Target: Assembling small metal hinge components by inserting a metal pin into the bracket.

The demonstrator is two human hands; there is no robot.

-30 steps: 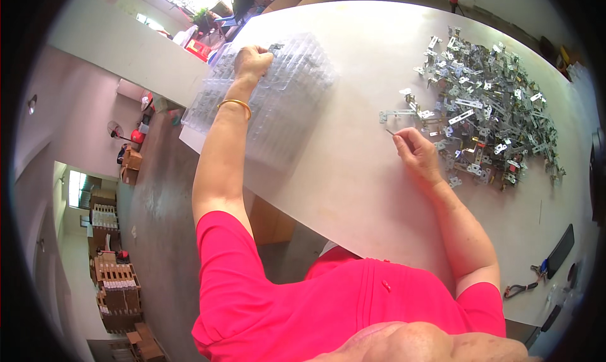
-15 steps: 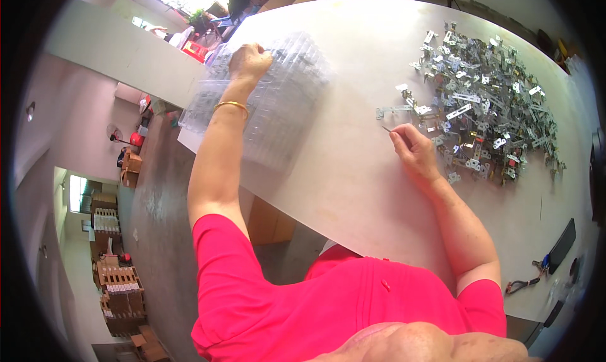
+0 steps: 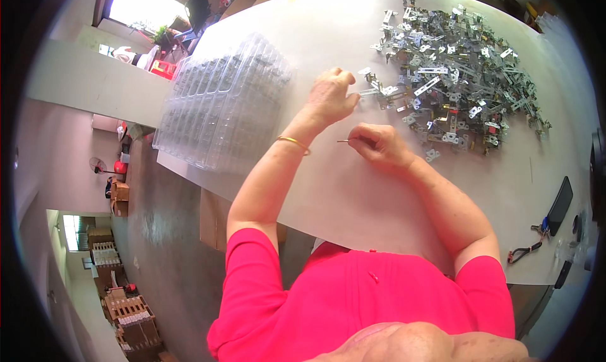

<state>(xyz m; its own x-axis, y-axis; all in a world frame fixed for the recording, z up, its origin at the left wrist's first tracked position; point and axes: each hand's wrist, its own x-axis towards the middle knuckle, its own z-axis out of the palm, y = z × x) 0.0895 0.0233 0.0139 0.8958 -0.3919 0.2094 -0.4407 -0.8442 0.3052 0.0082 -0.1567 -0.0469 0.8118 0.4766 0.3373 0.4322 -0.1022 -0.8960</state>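
My left hand (image 3: 333,98), with a gold bangle at its wrist, hovers just left of a small metal bracket (image 3: 371,91) at the edge of the pile. Its thumb and forefinger are apart, and nothing shows between them. My right hand (image 3: 384,150) is closed in a pinch just below and to the right of it. From its fingertips a thin metal rod (image 3: 343,141) sticks out to the left; the rest of it is hidden in the grip. Many loose metal brackets (image 3: 435,71) form a heap beyond both hands.
A stack of clear plastic trays (image 3: 214,109) with small compartments stands at the table's left edge. On the right lie a dark flat object (image 3: 559,205) and pliers with dark handles (image 3: 525,252). The pale table's (image 3: 353,204) front edge is close to my body.
My left hand has come away from the tray stack and moved right, to the brackets. My right hand, still pinching the thin rod, now points it left. The whole view has shifted a little.
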